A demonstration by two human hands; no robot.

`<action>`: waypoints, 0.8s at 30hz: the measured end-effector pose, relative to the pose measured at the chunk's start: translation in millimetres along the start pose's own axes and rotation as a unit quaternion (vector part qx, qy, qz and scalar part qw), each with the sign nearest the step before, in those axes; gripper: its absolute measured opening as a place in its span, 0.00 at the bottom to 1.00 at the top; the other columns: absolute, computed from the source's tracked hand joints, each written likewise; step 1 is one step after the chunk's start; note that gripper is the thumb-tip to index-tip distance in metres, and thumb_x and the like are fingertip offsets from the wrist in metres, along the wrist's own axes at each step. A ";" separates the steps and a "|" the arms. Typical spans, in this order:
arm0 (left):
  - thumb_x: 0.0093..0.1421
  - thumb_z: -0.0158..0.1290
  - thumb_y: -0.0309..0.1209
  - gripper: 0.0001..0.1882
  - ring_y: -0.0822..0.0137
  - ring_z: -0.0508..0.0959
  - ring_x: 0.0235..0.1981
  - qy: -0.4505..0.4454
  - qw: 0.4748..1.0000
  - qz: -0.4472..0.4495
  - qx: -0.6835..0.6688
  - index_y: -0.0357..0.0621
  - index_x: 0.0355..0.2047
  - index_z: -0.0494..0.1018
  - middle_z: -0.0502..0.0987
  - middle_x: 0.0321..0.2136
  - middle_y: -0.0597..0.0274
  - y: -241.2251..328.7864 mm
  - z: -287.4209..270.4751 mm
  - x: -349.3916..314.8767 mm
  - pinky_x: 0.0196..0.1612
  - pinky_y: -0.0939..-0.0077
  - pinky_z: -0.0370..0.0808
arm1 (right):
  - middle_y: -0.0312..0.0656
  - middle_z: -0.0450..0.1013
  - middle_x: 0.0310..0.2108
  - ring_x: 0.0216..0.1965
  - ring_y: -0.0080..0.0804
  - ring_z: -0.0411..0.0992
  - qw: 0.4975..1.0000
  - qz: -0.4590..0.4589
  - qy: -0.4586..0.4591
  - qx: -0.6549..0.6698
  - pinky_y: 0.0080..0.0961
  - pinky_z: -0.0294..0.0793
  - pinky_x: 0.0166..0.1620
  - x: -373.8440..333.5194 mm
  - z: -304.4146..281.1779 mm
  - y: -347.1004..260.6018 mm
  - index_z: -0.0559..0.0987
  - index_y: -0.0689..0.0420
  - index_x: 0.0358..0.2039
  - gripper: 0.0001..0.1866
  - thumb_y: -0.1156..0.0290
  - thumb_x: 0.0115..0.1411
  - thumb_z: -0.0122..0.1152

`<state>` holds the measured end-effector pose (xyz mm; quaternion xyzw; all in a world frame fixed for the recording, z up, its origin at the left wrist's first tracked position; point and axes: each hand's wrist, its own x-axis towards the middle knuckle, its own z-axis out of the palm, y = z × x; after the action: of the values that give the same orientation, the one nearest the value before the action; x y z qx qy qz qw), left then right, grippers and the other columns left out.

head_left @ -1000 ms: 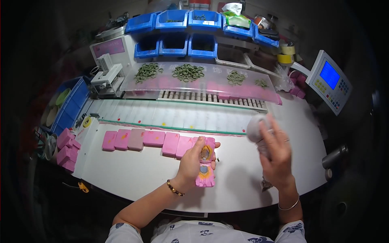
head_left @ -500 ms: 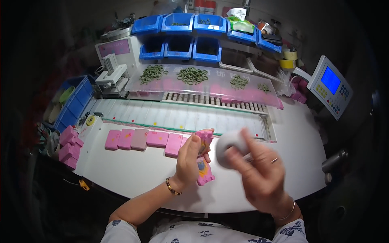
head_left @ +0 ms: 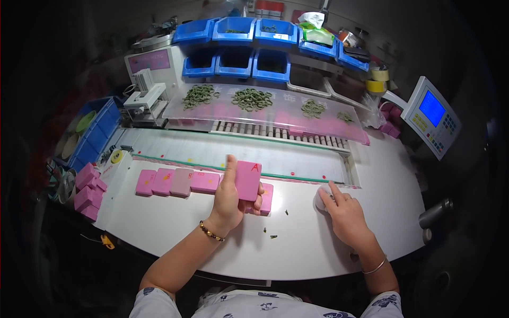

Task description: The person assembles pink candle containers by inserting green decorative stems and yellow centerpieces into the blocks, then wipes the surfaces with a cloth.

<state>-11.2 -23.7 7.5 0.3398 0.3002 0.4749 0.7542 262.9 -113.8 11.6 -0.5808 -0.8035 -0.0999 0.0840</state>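
My left hand (head_left: 229, 200) grips a pink rubber mold (head_left: 248, 180), a flat block with a red mark on its upper corner, tilted up above the table. The thumb lies along its left edge and the fingertips show at its lower right. Another pink mold (head_left: 267, 199) lies behind that hand, partly hidden. To the right, my right hand (head_left: 344, 213) has its fingers around a whitish round thing (head_left: 321, 198) on the table, mostly covered by the hand. Several small dark green bits (head_left: 273, 237) lie on the white table (head_left: 297, 254) between my hands.
A row of pink molds (head_left: 161, 182) stretches left of my hand. Beyond lie a white conveyor strip (head_left: 244, 153) and a clear shelf (head_left: 289, 114) with heaps of green rings (head_left: 252, 99). Blue bins (head_left: 233, 62) stand behind. A control panel (head_left: 432, 116) leans at the right.
The opened mold halves in my left hand are now together as one block, held higher and further left. My right hand has lowered the round thing onto the table. Green bits now show there.
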 end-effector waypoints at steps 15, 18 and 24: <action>0.70 0.46 0.47 0.20 0.76 0.73 0.38 -0.062 0.938 0.243 0.241 0.41 0.46 0.68 0.74 0.37 0.66 -35.6 1.3 -19.6 0.43 0.79 0.72 | 0.38 0.78 0.34 0.33 0.21 0.75 0.795 0.021 0.099 0.598 0.18 0.70 0.33 67.2 0.7 -69.6 0.76 0.61 0.40 0.13 0.71 0.57 0.68; 0.66 0.54 0.42 0.18 0.72 0.73 0.41 0.017 0.920 0.288 0.264 0.41 0.46 0.68 0.72 0.41 0.62 -35.8 -3.2 -21.4 0.45 0.74 0.72 | 0.39 0.77 0.32 0.32 0.21 0.75 0.773 0.025 0.125 0.621 0.18 0.72 0.35 74.9 9.8 -70.3 0.76 0.62 0.37 0.12 0.72 0.57 0.69; 0.47 0.64 0.29 0.24 0.53 0.72 0.41 0.048 0.724 0.443 0.527 0.40 0.42 0.67 0.68 0.41 0.54 -20.9 4.6 -10.2 0.45 0.62 0.72 | 0.39 0.77 0.34 0.36 0.22 0.75 0.677 0.122 0.076 0.722 0.19 0.75 0.41 95.7 20.5 -70.4 0.76 0.62 0.39 0.11 0.71 0.60 0.66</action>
<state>-0.7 -40.7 -5.2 0.7533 0.3532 0.5362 0.1425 165.8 -42.3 11.4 -0.4228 -0.5384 0.4786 0.5498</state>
